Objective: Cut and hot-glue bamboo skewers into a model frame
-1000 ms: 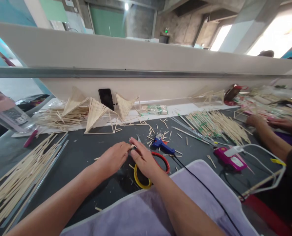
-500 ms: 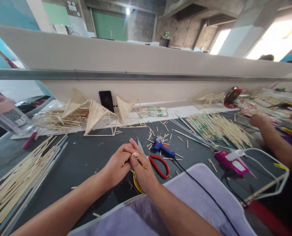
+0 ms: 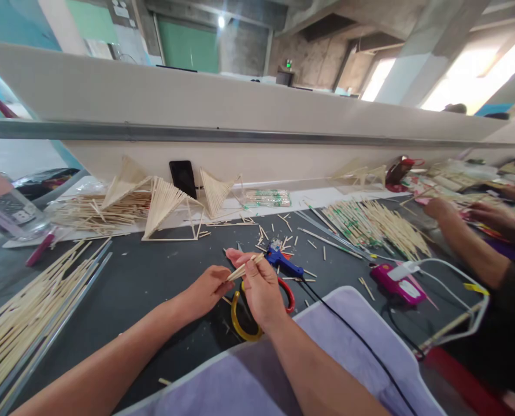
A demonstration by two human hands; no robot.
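A small bundle of short wooden sticks (image 3: 242, 270) slants between my two hands above the dark tabletop. My left hand (image 3: 209, 289) pinches the lower left end with its fingertips. My right hand (image 3: 262, 292) grips the other end, thumb on top. Just beyond and beneath my right hand lie scissors with a red handle (image 3: 290, 296), partly hidden. A yellow curved loop (image 3: 236, 319) shows under the same hand; I cannot tell whether it belongs to the scissors. To the right of them is a blue glue gun (image 3: 285, 263) with a black cord.
Loose long sticks (image 3: 36, 306) spread at the left. Stick models (image 3: 166, 208) and a black phone (image 3: 182, 179) stand at the back. Bundled sticks (image 3: 378, 228) and a magenta power box (image 3: 398, 284) lie right, near another person's arms (image 3: 465, 242). A lavender cloth (image 3: 326, 346) covers the front edge.
My hands have drawn slightly apart from their clasp, and the bundle between them now shows lengthwise. The view has shifted a little. More of the yellow loop is visible.
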